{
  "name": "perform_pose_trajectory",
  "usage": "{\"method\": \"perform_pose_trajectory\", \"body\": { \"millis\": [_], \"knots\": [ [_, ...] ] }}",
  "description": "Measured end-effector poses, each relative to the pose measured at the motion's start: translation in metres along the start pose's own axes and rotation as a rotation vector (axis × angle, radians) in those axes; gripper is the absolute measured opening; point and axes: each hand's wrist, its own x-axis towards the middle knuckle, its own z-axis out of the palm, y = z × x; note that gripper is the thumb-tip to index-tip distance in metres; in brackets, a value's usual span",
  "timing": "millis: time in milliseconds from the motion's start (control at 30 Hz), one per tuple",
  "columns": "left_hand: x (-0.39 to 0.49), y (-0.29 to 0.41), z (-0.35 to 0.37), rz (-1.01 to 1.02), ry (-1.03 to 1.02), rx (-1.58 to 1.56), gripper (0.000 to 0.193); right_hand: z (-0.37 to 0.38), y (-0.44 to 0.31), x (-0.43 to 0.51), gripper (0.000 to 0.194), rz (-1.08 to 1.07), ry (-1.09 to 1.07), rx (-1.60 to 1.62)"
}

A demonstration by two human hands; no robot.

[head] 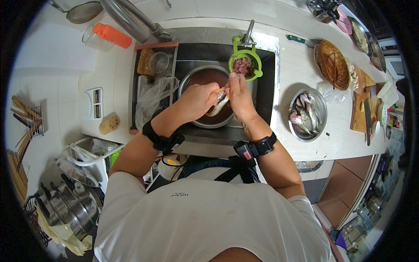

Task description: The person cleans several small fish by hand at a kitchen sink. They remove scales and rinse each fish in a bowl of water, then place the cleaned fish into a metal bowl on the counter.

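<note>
A small silvery fish (216,107) with a yellowish belly is held between my two hands above a steel basin (189,77). The basin stands in the sink and holds reddish water (204,76). My left hand (200,100) grips the fish with bent fingers. My right hand (241,96) has its fingers on the fish's upper end, partly hiding it. Just beyond my right fingertips, a green strainer (258,62) hangs under the faucet (250,31) with red fish scraps (242,66) in it. Several more fish (305,114) lie in a steel bowl (323,128) on the counter to the right.
Left in the sink are a plastic bag (154,101), a clear tub (159,62) and a sponge (145,62). On the right counter lie a green-handled knife (299,40), a wicker basket (334,65) and a cutting board (357,114) with a dark knife (367,119).
</note>
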Motion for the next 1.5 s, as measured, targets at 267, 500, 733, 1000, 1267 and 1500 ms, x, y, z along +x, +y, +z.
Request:
{"method": "perform_pose_trajectory", "body": {
  "millis": [267, 500, 733, 1000, 1267, 1500],
  "knots": [
    [-0.008, 0.006, -0.006, 0.108, -0.211, 0.334, 0.020, -0.006, -0.004, -0.002, 0.040, -0.066, 0.016, -0.222],
    [-0.009, 0.003, -0.010, 0.084, -0.136, 0.430, 0.019, -0.010, 0.012, 0.005, 0.035, -0.122, 0.058, -0.204],
    [-0.011, -0.008, 0.011, -0.031, -0.070, -0.048, 0.017, -0.018, 0.009, -0.002, 0.037, 0.280, -0.044, 0.386],
    [0.000, -0.014, 0.039, -0.001, 0.040, -0.092, 0.018, -0.013, 0.025, 0.005, 0.027, 0.643, -0.194, 0.589],
    [0.000, -0.018, 0.042, 0.116, 0.045, 0.450, 0.018, 0.008, 0.045, 0.003, 0.037, 0.315, 0.108, 0.457],
    [-0.002, -0.041, 0.010, -0.024, 0.152, 0.521, 0.013, -0.028, 0.038, 0.009, 0.036, 0.435, 0.071, 0.468]
  ]
}}
